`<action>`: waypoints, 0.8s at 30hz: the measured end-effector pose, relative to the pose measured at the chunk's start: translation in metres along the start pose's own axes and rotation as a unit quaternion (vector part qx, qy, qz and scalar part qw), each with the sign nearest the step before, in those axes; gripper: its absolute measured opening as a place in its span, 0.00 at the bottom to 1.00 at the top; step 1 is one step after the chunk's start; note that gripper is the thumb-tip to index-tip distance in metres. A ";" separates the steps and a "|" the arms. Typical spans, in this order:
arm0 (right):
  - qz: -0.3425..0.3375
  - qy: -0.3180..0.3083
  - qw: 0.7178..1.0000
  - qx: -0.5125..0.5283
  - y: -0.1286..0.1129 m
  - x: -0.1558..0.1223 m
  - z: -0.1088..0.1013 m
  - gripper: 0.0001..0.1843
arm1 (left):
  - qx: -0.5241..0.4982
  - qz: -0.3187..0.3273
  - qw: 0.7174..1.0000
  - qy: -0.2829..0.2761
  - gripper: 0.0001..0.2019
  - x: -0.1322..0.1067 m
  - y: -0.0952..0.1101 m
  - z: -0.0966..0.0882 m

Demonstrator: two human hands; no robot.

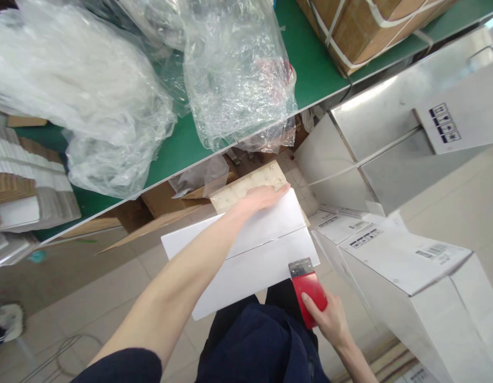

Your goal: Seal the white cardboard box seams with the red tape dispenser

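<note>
A white cardboard box (pixel 270 244) lies in front of my legs, with a seam running along its upper face where two flaps meet. My left hand (pixel 266 197) rests flat along the far edge of this box, fingers stretched out. In my right hand (pixel 330 319) is a red tool with a flat metal end (pixel 308 292), gripped with the thumb on its red face. Its metal end is at the near right corner of the box; whether it touches the cardboard I cannot tell. Beneath the far side of the box shows a pale wooden board (pixel 246 183).
A green-topped table (pixel 310 69) crosses the far side, bearing clear plastic wrap (pixel 234 69), stacked cardboard pieces (pixel 26 175) and a strapped brown carton (pixel 362 32). White printed cartons (pixel 406 255) stand on the right near a metal cabinet (pixel 390 143). Cables (pixel 66 356) lie on the floor.
</note>
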State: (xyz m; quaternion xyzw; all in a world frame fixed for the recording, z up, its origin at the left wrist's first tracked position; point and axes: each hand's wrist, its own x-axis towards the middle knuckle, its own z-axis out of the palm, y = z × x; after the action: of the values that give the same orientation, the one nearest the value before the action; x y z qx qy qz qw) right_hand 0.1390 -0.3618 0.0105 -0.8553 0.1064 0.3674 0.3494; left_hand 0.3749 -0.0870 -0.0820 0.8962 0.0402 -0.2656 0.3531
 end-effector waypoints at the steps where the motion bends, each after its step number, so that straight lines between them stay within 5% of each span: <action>1: -0.003 0.006 1.000 -0.002 0.000 -0.001 0.001 0.20 | 0.005 0.011 1.000 0.025 0.38 -0.014 0.008 0.003; 4: -0.014 0.025 1.000 -0.004 0.004 -0.003 0.005 0.20 | 0.031 0.116 0.985 0.124 0.29 -0.069 0.024 0.024; 7: -0.023 0.041 0.999 -0.003 0.007 -0.005 0.007 0.20 | 0.105 0.225 0.959 0.137 0.29 -0.131 0.018 0.054; 13: -0.037 0.047 0.998 0.001 0.010 -0.008 0.006 0.19 | 0.192 0.159 0.965 0.079 0.53 -0.223 -0.023 0.105; 15: -0.038 0.051 0.998 0.006 0.010 -0.008 0.006 0.20 | 0.206 0.143 0.966 0.062 0.59 -0.236 -0.030 0.119; 19: -0.045 0.036 0.998 0.039 0.014 -0.012 0.004 0.21 | 0.239 0.109 0.963 0.065 0.55 -0.241 -0.033 0.138; 24: -0.049 0.007 0.996 0.081 0.036 -0.045 -0.007 0.21 | 0.262 0.108 0.956 0.068 0.53 -0.245 -0.026 0.146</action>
State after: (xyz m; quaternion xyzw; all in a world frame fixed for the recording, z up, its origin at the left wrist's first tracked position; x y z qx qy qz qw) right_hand 0.0952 -0.3965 0.0273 -0.8309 0.0962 0.3345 0.4341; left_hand 0.0930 -0.1345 -0.0630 0.9721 -0.1045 -0.1657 0.1287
